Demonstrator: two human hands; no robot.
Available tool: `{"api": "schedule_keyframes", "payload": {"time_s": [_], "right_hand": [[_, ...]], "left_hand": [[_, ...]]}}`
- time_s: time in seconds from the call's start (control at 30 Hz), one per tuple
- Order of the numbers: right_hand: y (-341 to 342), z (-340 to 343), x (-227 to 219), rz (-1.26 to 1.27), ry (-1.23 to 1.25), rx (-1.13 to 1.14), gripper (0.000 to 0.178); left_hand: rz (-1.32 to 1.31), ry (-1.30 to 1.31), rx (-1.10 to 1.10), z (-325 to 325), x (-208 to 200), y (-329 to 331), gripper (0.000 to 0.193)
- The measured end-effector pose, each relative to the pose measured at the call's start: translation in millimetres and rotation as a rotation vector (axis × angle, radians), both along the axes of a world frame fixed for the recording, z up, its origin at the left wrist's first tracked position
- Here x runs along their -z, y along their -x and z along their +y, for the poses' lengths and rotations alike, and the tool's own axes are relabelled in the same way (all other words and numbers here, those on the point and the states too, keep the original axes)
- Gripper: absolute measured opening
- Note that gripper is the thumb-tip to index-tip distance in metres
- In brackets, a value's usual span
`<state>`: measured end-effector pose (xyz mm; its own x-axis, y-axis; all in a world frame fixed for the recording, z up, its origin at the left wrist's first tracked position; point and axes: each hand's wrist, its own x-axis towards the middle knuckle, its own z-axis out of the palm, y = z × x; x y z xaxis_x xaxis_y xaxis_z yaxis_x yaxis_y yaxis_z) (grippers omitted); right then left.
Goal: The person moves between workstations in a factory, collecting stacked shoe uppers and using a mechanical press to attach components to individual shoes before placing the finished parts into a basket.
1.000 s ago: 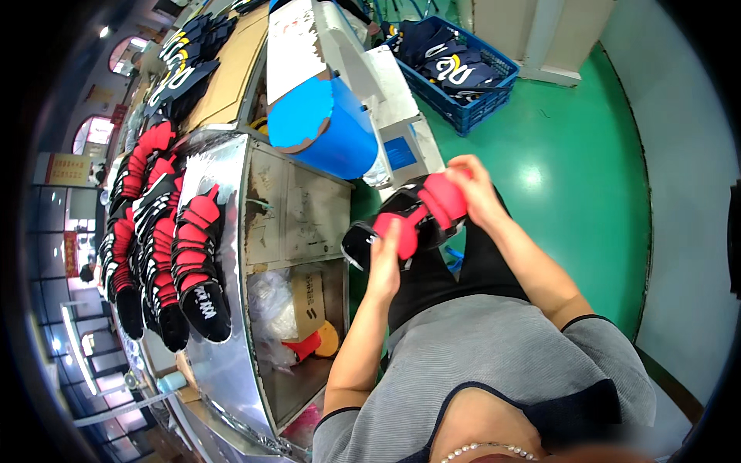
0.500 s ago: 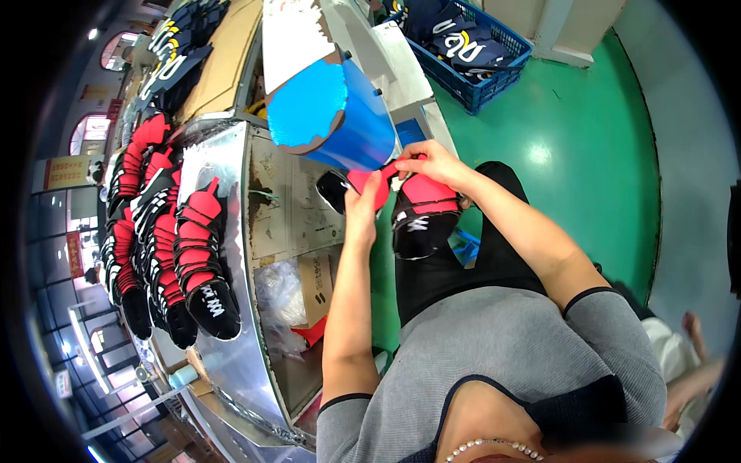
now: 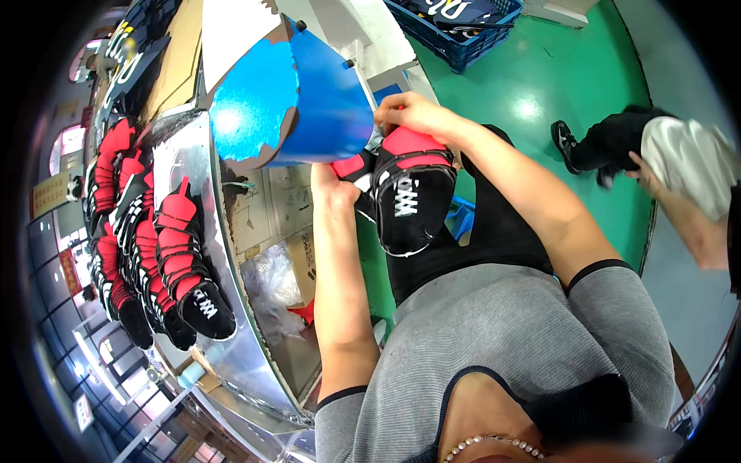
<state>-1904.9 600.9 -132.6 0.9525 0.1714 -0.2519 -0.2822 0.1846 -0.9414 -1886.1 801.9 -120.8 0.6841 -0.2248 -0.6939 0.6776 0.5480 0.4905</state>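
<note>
A black and red shoe upper (image 3: 415, 204) with white cross stitching hangs over my lap, below the blue machine housing. My right hand (image 3: 417, 114) is closed at its red top end, fingers curled in a pinch. A second black and red upper (image 3: 353, 167) with a white patch lies against its left side. My left hand (image 3: 332, 185) is beside that second piece; its fingers are hidden behind the blue housing (image 3: 328, 100). The work point under the housing is out of sight too.
Rows of nested red and black uppers (image 3: 180, 258) lie on the metal-topped table (image 3: 202, 158) at left. Dark printed pieces fill a blue crate (image 3: 459, 54) at the far right. Another person (image 3: 679, 162) walks on the green floor at right. Clear plastic (image 3: 272, 282) sits below the table.
Both hands and the uppers have shifted toward the blue housing, and my left fingers have gone behind it. The view has tilted slightly. The other person has moved up along the right side.
</note>
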Motion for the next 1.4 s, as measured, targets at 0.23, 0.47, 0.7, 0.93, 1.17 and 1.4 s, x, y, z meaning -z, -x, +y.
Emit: {"api": "schedule_keyframes", "payload": {"time_s": [0.23, 0.47, 0.7, 0.93, 1.17, 1.4], "right_hand": [[33.4, -64.9, 23.7, 0.256, -0.032, 0.419, 0.031], [68.0, 16.1, 12.9, 0.016, 0.08, 0.39, 0.024], [77.3, 4.1, -34.9, -0.228, 0.549, 0.097, 0.049], [38.6, 26.8, 3.9, -0.181, 0.12, 0.087, 0.017], [25.0, 28.7, 8.2, 0.143, -0.319, 0.072, 0.015], [9.2, 21.3, 7.0, 0.151, -0.249, 0.003, 0.021]], "left_hand": [[-0.359, -0.669, 0.055, 28.7, -51.2, 125.1, 0.033], [-0.47, -0.459, 0.086, -32.3, -31.7, 141.7, 0.03], [-0.533, -0.626, 0.034, 5.6, -44.1, 106.0, 0.024], [-0.651, -0.621, 0.187, 4.4, -35.8, 54.9, 0.032], [-0.586, -0.543, 0.106, 5.6, -19.9, 29.6, 0.033], [-0.131, -0.34, -0.039, 15.5, 14.7, 10.0, 0.024]]}}
